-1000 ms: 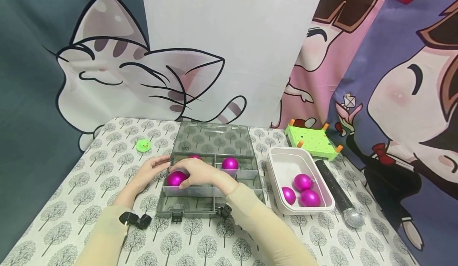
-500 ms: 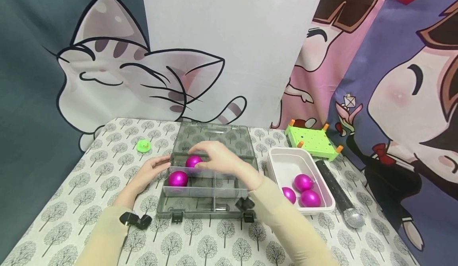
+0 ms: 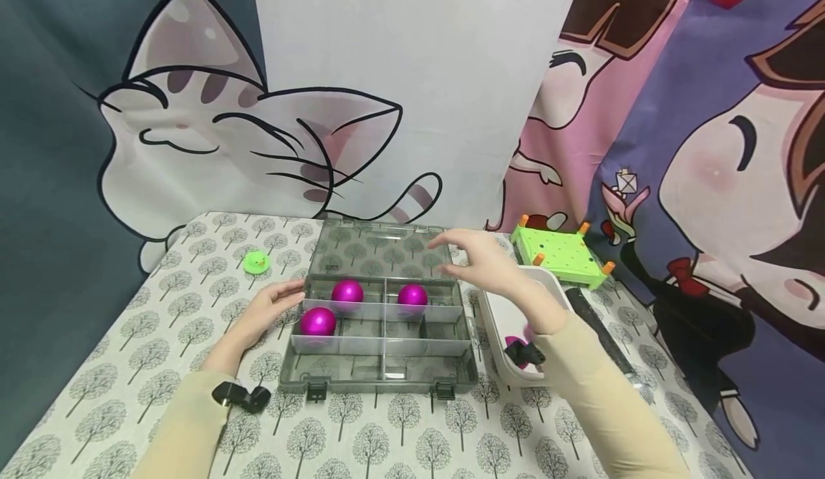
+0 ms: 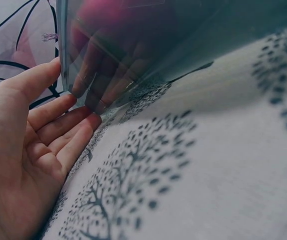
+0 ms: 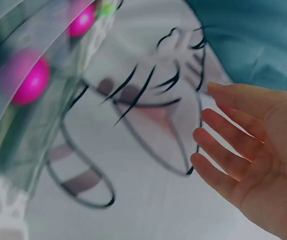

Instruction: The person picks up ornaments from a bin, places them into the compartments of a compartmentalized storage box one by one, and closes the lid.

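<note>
A grey see-through compartment box (image 3: 335,366) lies with its lid (image 3: 380,250) folded back. Three shiny magenta balls sit in it: one ball (image 3: 347,292) back left, another ball (image 3: 412,296) back right, and a third ball (image 3: 318,322) in the middle row at left. My left hand (image 3: 266,314) touches the box's left side with its fingertips, its fingers relaxed; in the left wrist view the fingertips meet the clear wall (image 4: 108,55). My right hand (image 3: 480,260) is in the air between the lid and a white tub, fingers spread and holding nothing.
The white tub (image 3: 491,328) stands right of the box, with magenta balls partly hidden behind my right arm. A black microphone (image 3: 596,328) lies beside it. Behind is a green pegged stand (image 3: 559,253). A small green duck (image 3: 256,263) sits at left.
My right hand has moved from the middle-row ball, past the back-left ball, then right and up toward the tub. The balls in the box stay put, and the left hand keeps its place.
</note>
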`<state>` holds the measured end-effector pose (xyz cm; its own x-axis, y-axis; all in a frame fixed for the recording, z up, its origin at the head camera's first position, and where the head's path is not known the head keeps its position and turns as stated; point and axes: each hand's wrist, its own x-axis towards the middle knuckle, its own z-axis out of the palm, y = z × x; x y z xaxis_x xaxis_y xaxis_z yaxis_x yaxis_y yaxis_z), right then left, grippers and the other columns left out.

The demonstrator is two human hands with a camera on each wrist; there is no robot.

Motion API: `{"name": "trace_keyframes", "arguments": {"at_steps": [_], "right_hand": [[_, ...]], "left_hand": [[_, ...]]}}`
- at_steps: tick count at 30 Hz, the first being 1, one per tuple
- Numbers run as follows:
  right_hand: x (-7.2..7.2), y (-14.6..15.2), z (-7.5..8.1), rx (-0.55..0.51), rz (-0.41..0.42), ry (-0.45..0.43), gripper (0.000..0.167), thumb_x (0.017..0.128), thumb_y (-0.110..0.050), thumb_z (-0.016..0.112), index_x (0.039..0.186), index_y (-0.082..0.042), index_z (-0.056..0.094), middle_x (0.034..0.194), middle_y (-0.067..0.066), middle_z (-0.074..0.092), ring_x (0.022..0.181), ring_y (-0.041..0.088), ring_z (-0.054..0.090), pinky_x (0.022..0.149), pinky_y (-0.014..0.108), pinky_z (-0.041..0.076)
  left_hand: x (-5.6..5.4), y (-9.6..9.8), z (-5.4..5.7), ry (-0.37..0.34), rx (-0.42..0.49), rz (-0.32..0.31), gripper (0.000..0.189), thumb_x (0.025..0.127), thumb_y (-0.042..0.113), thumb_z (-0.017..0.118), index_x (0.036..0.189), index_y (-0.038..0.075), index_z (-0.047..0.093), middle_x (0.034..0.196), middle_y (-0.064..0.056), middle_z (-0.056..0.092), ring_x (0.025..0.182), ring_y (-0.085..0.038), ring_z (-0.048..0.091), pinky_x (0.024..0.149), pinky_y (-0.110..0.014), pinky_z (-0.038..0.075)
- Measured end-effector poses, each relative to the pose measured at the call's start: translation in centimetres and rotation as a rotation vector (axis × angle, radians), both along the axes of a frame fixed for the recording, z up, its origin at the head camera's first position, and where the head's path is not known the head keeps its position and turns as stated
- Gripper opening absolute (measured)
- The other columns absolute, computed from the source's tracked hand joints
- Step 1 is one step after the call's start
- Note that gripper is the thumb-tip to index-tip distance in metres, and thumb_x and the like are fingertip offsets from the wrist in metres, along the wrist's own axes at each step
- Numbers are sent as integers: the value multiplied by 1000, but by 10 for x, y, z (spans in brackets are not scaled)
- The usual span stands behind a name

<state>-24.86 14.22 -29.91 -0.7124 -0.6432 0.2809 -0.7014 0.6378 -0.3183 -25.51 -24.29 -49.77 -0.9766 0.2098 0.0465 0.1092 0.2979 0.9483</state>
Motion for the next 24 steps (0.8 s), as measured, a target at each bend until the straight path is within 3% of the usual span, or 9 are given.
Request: {"name": "trace_keyframes", "arguments": {"at_steps": [7,17,21,24], "right_hand": [[-12,53,-19,-36,-73,-2,28,83,-4,74,110,-2,68,112,15,71,106,33,66,89,48,57],[-24,120,-54,77,-202,-191,30,82,-2,72,110,3,67,108,21,70,104,40,64,90,56,54],[-25,136,-62,142,-258,-266,36,80,-5,75,114,4,66,111,22,69,105,41,64,91,56,53],[-26,144,-66,180,-255,-303,42,77,-8,78,115,4,65,114,23,68,106,43,63,92,56,53]], "left_hand": [[0,-1,-1,4,10,-2,54,99,20,56,143,-8,40,148,-28,41,134,-45,43,116,-56,29],[-1,0,0,-3,16,-9,55,99,20,57,143,-8,39,148,-28,41,133,-45,44,116,-55,30],[-2,0,-2,-3,9,-6,56,99,22,56,143,-8,39,147,-29,42,133,-45,44,115,-55,31],[-2,0,-4,-6,2,0,56,100,23,55,144,-8,38,147,-29,42,133,-46,43,115,-55,31]]}}
